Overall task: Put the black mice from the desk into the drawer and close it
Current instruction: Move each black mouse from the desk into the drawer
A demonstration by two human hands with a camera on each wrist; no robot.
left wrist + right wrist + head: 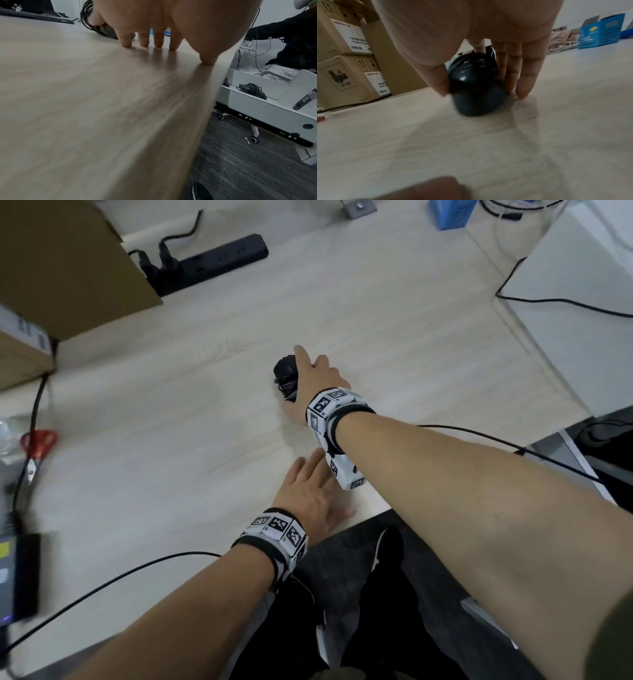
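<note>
A black mouse (285, 373) with its cord wound round it sits at the middle of the light wooden desk (171, 412). My right hand (301, 378) grips it, thumb (436, 81) on one side and fingers (527, 83) on the other. I cannot tell whether the mouse (476, 88) is lifted off the desk. My left hand (308, 487) lies flat near the front edge, straight fingertips (158, 43) touching the wood and holding nothing. In the left wrist view a white drawer (254, 106) stands open beside the desk, with another black mouse (257, 92) inside.
Cardboard boxes (68, 268) stand at the back left with a black power strip (212, 261) beside them. Red scissors (37, 443) lie at the left edge. A blue box (452, 213) is at the back, a white cabinet (582, 302) to the right.
</note>
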